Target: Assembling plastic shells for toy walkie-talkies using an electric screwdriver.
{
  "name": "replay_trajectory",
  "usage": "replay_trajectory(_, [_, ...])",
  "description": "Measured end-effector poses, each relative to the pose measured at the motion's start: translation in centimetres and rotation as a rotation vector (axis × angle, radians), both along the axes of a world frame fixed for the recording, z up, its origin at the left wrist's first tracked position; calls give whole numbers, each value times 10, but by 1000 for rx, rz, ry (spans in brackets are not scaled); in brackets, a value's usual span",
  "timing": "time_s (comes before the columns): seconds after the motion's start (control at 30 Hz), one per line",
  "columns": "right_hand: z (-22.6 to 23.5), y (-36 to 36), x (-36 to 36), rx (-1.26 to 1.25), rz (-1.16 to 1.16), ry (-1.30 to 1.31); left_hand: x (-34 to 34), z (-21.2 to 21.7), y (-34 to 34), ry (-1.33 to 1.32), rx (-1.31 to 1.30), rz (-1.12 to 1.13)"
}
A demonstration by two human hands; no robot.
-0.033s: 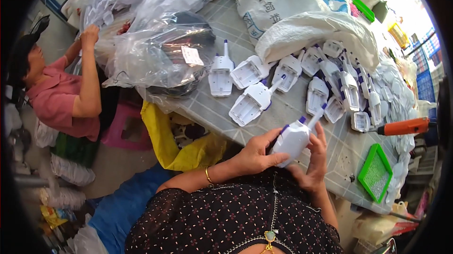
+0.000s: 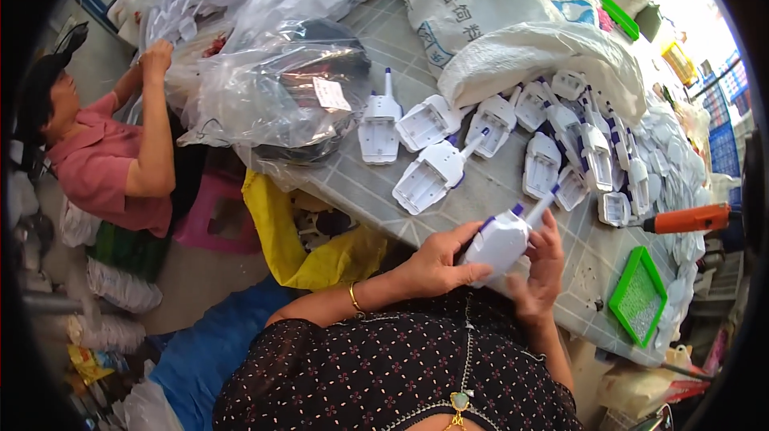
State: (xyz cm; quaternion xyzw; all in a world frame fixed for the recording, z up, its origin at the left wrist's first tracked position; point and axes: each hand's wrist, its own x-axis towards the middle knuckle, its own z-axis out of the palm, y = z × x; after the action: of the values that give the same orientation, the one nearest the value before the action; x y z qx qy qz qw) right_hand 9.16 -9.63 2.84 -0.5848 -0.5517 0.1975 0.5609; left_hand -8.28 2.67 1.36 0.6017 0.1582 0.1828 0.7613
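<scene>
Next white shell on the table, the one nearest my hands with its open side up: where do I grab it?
Probably by the wide body of the open white shell, pinching its two long side walls from above. It lies flat, cavity up, its thin purple-tipped nozzle pointing away toward the other shells. The near end is free, closest to your left hand.

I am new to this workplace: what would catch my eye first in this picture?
First, both hands, the left hand and right hand, gripping a white plastic casing at the near table edge. Beyond it, many open white casings lie across the grey table. An orange tool and green tray sit to the right.
</scene>
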Motion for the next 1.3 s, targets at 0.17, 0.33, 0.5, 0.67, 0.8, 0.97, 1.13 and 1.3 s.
replay_trajectory(0.17, [-6, 2, 10, -110, -93, 422, 0, 13, 8, 94, 282, -24])
replay_trajectory(0.33, [-21, 1, 18, -146, -48, 419, 10, 5, 7, 45, 634, 148])
replay_trajectory(0.5, [-28, 3, 18, -117, -142, 382, 16, -5, 0, -77, 738, 356])
replay_trajectory(0.67, [-29, 6, 10, -86, -277, 267, 20, -13, -6, -41, 871, 425])
replay_trajectory(0.8, [-30, -3, 15, -173, -390, 158, 20, -16, -5, -13, 1010, 412])
replay_trajectory(0.97, [-24, 4, 11, -162, -627, -243, 24, -19, -9, 66, 1058, 391])
replay_trajectory(1.13, [-32, 4, 25, -81, -473, -720, 26, -19, -9, 78, 1049, 416])
replay_trajectory(1.3, [-24, 4, 17, -92, -285, -848, 26, -28, -10, 58, 1087, 438])
